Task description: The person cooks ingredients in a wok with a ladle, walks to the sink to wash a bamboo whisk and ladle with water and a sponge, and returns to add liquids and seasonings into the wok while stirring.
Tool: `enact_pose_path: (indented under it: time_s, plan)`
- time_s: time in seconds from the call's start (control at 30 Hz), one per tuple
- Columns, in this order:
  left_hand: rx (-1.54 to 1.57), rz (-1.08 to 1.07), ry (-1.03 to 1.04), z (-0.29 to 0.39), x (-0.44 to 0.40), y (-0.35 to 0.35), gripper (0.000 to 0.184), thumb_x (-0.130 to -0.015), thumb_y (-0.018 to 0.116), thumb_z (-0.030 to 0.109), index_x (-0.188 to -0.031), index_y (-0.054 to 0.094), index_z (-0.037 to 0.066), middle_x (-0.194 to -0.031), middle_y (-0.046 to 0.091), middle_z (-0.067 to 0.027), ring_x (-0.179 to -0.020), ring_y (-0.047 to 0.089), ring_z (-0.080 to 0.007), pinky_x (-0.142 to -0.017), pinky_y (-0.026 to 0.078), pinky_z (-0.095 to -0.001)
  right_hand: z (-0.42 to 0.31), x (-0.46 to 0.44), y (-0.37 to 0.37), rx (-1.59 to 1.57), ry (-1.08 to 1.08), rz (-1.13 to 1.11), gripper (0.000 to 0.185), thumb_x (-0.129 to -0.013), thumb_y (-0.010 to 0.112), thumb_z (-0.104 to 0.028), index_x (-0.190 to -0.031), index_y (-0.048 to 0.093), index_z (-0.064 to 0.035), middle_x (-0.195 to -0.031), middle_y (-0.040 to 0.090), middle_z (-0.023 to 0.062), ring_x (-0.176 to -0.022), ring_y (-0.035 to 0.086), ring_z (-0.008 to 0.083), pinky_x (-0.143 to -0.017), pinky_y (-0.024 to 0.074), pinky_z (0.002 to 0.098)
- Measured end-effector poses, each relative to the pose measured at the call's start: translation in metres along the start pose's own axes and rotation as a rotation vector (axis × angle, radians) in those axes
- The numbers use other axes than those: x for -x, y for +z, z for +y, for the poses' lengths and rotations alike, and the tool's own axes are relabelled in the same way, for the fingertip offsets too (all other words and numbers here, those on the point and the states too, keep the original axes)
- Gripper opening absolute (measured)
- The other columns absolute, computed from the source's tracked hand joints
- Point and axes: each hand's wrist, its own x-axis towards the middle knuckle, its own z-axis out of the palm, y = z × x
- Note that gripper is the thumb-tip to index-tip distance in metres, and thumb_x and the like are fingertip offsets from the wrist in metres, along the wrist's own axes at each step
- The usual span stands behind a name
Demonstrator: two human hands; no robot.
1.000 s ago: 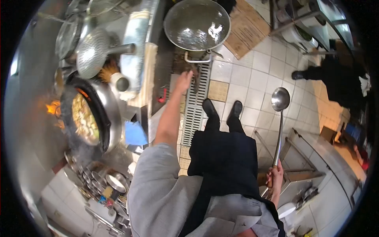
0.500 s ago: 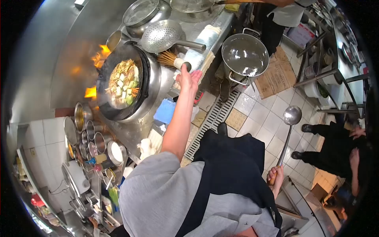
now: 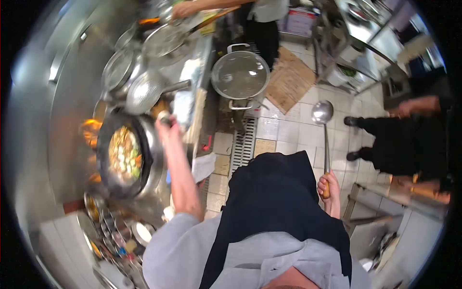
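Note:
My left hand (image 3: 169,129) reaches out beside the wok, blurred by motion. Its fingers are closed at the handle end of a bamboo wok brush (image 3: 160,108), whose bristles point away from me. In the black wok (image 3: 148,166), a stir-fry (image 3: 126,154) of noodle-like strips, pale cubes and green and orange vegetables sits over the burner. Off to the right, my right hand (image 3: 329,186) is wrapped round the wooden end of a long steel ladle (image 3: 322,112), held bowl-outward above the floor.
A perforated skimmer (image 3: 144,92) rests past the brush. A large two-handled pot (image 3: 240,74) stands beyond the counter edge. Flames (image 3: 91,132) rise at the wok's far side. Metal containers (image 3: 142,234) crowd the lower left. One co-worker's arm (image 3: 211,6) is at the top; another person (image 3: 399,144) stands right.
My left hand, previously open with fingers spread by the brush, is now closed at its handle, and the brush has turned. The view has shifted and rotated. My right hand still holds the ladle.

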Motion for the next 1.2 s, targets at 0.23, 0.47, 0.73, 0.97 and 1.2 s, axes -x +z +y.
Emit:
enact_pose_path:
  time_s: [0.23,0.47,0.73,0.97,1.2]
  plan:
    - [-0.075,-0.005,-0.159,0.069,-0.010,-0.061,0.027,-0.076,0.072,0.014,-0.098,0.059,0.004,-0.087,0.060,-0.0093,-0.071,0.054,-0.0213,-0.059,0.049,-0.0329,-0.010,0.023,0.016,-0.084,0.015,0.009,0.061,-0.086,0.055,-0.004,-0.138,0.026,-0.0158,-0.063,0.044,0.0008,-0.045,0.044,0.0089,-0.037,0.0369,0.0268]
    - [-0.372,-0.027,0.182,0.087,0.107,-0.005,0.027,-0.084,0.068,0.021,-0.101,0.059,0.003,-0.082,0.060,-0.0073,-0.063,0.056,-0.0183,-0.049,0.045,-0.0265,-0.065,-0.018,-0.026,-0.187,0.060,-0.026,0.083,-0.085,0.056,-0.003,-0.150,0.006,-0.0140,-0.065,0.046,0.0020,-0.045,0.045,0.0097,-0.037,0.0358,0.0269]
    - [-0.635,-0.136,-0.149,-0.067,0.291,0.101,0.030,-0.086,0.065,0.026,-0.102,0.055,0.002,-0.076,0.056,-0.0075,-0.061,0.054,-0.0174,-0.046,0.042,-0.0255,-0.185,-0.044,-0.093,-0.487,0.021,-0.028,0.039,-0.083,0.055,-0.002,-0.116,0.038,-0.0126,-0.066,0.047,0.0023,-0.047,0.045,0.0102,-0.037,0.0363,0.0261]
    - [-0.890,-0.379,-0.627,-0.327,0.368,0.164,0.036,-0.089,0.058,0.037,-0.103,0.051,0.004,-0.072,0.054,-0.0085,-0.056,0.051,-0.0167,-0.045,0.039,-0.0244,-0.331,-0.118,-0.169,-0.467,-0.137,0.009,0.009,-0.083,0.053,-0.008,-0.075,0.047,-0.0089,-0.060,0.047,0.0012,-0.046,0.046,0.0094,-0.038,0.0368,0.0262]
    - [-1.210,-0.604,-0.955,-0.566,0.453,0.211,0.033,-0.090,0.059,0.032,-0.105,0.050,0.004,-0.073,0.060,-0.0151,-0.053,0.054,-0.0185,-0.047,0.045,-0.0285,-0.518,-0.185,-0.233,-0.493,-0.183,0.110,0.014,-0.082,0.053,-0.009,-0.069,0.046,-0.0114,-0.057,0.047,-0.0026,-0.045,0.047,0.0070,-0.040,0.0376,0.0243]
